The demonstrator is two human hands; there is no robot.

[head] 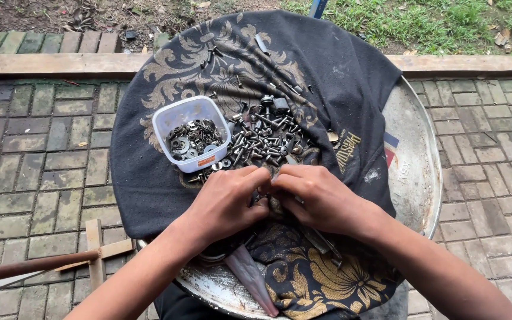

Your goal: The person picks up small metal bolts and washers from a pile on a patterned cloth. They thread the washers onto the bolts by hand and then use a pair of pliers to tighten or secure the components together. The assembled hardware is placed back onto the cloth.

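Note:
My left hand (227,200) and my right hand (318,197) meet fingertip to fingertip over a black cloth (339,89) with gold floral print. Both pinch something small between them; it is hidden by the fingers. Just beyond the fingers lies a heap of dark bolts, screws and nuts (268,135). To the left of the heap stands a clear plastic tub (168,118) holding washers and small metal parts.
The cloth drapes a round metal drum top (415,160). Brick paving (31,154) surrounds it, with a wooden beam (48,64) and grass beyond. A wooden stake and rusty rod (37,264) lie lower left. A flat metal blade (250,274) rests on the drum's near edge.

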